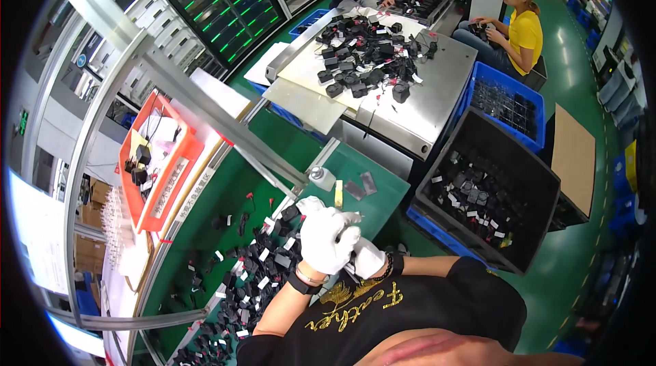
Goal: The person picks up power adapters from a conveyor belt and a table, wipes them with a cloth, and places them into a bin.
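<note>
"Looking at the work in hand, can you see what is held?"

"No, nothing I can make out. The nearest black units [263,263] lie heaped just left of the hands, many carrying white tags [264,255]."

"And the fingers [351,235]?"

"Those of the white-gloved left hand [324,240] are curled inward. It overlaps the right hand [369,259], so I cannot tell whether either grips anything."

"How would you handle such a unit well?"

"I'd steady it by its body with one hand and keep the other light, never tugging a lead. The thin leads with red ends [250,196] look easy to snag. Tilting the left hand aside should open the view."

"What about the space around?"

"Just ahead, the green table [386,195] bears a white bottle [322,178], a yellow strip [339,194] and two grey pieces [354,190]; I'd keep the knuckles off that bottle. Farther right, a black crate [523,175] holds more units, and beyond, a metal table [441,86] carries another heap."
</note>
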A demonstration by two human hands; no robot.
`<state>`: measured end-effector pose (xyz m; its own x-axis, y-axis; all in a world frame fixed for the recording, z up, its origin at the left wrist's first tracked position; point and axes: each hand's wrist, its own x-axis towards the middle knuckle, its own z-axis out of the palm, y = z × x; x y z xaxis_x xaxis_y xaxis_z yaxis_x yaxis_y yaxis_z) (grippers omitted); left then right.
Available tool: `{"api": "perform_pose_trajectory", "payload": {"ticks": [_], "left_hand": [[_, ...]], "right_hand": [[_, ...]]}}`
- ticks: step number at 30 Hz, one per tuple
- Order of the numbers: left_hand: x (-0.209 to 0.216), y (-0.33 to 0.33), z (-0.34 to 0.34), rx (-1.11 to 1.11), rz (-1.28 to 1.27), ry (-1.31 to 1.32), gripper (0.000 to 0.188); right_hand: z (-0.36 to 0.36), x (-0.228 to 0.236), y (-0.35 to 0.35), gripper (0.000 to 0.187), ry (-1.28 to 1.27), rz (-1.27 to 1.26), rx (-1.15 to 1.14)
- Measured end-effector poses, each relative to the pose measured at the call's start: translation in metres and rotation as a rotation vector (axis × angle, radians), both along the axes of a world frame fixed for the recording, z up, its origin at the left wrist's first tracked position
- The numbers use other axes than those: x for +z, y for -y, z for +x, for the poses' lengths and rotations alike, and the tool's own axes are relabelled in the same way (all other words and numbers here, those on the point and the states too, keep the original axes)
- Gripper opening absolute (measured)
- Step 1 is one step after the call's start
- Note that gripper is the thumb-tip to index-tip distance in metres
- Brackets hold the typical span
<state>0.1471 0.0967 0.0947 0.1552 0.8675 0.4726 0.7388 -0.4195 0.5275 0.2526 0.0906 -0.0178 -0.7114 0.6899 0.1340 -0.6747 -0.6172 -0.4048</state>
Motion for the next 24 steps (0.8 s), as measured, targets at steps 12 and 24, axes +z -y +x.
{"api": "perform_pose_trajectory", "payload": {"ticks": [12, 24], "left_hand": [[-0.020, -0.045, 0.036, 0.075, -0.077, 0.009, 0.037], [-0.028, -0.066, 0.028, 0.095, -0.097, 0.227, 0.040]], "right_hand": [[0.039, 0.014, -0.042, 0.028, -0.177, -0.376, 0.211], [0.032, 0.006, -0.059, 0.038, 0.129, -0.300, 0.197]]}}
